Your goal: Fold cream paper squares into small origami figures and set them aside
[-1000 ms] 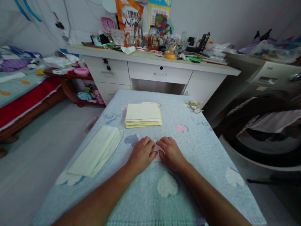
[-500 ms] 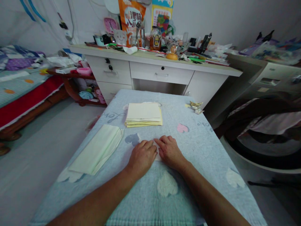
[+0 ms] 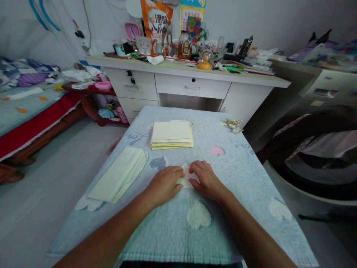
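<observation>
A small pale piece of paper [image 3: 187, 176] lies on the cloth-covered table between my hands. My left hand [image 3: 167, 182] rests at its left edge, thumb and fingers apart over a greenish-white part of it. On the other side, my right hand [image 3: 205, 178] is open, its curved fingers and thumb spread at the paper's right edge. Both hands partly cover the paper, so its full outline is hidden. Beyond them sits a stack of cream and yellow paper sheets [image 3: 172, 132]. A folded pale green paper [image 3: 118, 175] lies slantwise on the left.
The table wears a light blue cloth [image 3: 237, 223] with heart prints. Small folded patterned scraps [image 3: 234, 124] lie at its far right corner. Behind stands a white desk [image 3: 251, 95] crowded with jars and bags. A washing machine [image 3: 323, 93] is on the right, a bed [image 3: 36, 111] on the left.
My hands have drawn slightly apart, and more of the small paper shows between them. Fingers that were pressed close together over it are now spread. The view has shifted a little.
</observation>
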Demonstrator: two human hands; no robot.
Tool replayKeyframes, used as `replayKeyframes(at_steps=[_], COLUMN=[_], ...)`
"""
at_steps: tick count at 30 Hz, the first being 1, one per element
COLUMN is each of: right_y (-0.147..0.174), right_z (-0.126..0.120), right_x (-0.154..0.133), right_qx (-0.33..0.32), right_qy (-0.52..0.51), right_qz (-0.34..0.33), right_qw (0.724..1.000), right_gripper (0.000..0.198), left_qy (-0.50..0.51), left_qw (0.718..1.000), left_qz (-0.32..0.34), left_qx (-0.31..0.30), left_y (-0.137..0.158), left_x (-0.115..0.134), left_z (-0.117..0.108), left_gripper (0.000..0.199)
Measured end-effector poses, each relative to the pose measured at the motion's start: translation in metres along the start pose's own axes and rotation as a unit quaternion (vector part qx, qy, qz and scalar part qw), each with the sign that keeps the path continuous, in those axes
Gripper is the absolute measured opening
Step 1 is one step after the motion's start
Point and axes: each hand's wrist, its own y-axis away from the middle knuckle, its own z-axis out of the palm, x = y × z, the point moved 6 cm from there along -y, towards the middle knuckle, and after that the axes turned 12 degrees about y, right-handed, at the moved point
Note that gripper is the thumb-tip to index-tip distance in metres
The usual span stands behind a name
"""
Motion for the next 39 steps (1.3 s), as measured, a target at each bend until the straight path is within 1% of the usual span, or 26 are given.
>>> replayKeyframes(at_steps=[1,3,5,6,10,17,23,27,30,34,39], right_y=[0.002,0.005,0.007,0.007,0.007,0.008,0.008,0.008,0.009,0.009,0.009], right_z=[-0.001,-0.001,0.000,0.001,0.003,0.003,0.003,-0.001,-0.004,-0.005,-0.004], right_x=[-0.001,-0.002,-0.002,-0.001,0.000,0.000,0.001,0.000,-0.001,-0.002,0.000], right_qx=[-0.004,-0.009,-0.012,-0.013,-0.019,-0.018,-0.018,-0.012,-0.012,-0.013,-0.019], right_qy=[-0.003,-0.009,-0.015,-0.017,-0.022,-0.025,-0.036,-0.043,-0.046,-0.051,-0.061], right_qz=[-0.015,-0.038,-0.046,-0.045,-0.034,-0.032,-0.034,-0.036,-0.036,-0.038,-0.036], right_qw=[1.000,0.999,0.999,0.999,0.999,0.999,0.999,0.998,0.998,0.998,0.997], right_gripper=[0.024,0.039,0.054,0.056,0.049,0.040,0.036,0.031,0.027,0.028,0.028], left_qy=[0.021,0.043,0.047,0.046,0.041,0.044,0.031,0.024,0.022,0.061,0.120], left_qw=[1.000,0.999,0.998,0.998,0.999,0.998,0.998,0.997,0.997,0.996,0.991], left_qz=[-0.005,-0.007,-0.006,-0.006,0.001,0.019,0.037,0.050,0.059,0.051,0.028], left_qx=[-0.005,-0.022,-0.034,-0.036,-0.030,-0.036,-0.043,-0.054,-0.053,-0.047,-0.047], left_y=[0.001,0.003,0.004,0.003,0.001,0.001,0.001,0.000,-0.001,0.001,0.003], left_x=[-0.003,-0.007,-0.008,-0.008,-0.007,-0.011,-0.009,-0.008,-0.007,-0.011,-0.022], left_z=[-0.003,-0.005,-0.005,-0.004,-0.003,-0.002,-0.007,-0.010,-0.011,-0.011,-0.009], left_gripper=[0.027,0.033,0.035,0.034,0.026,0.027,0.028,0.020,0.020,0.016,0.020])
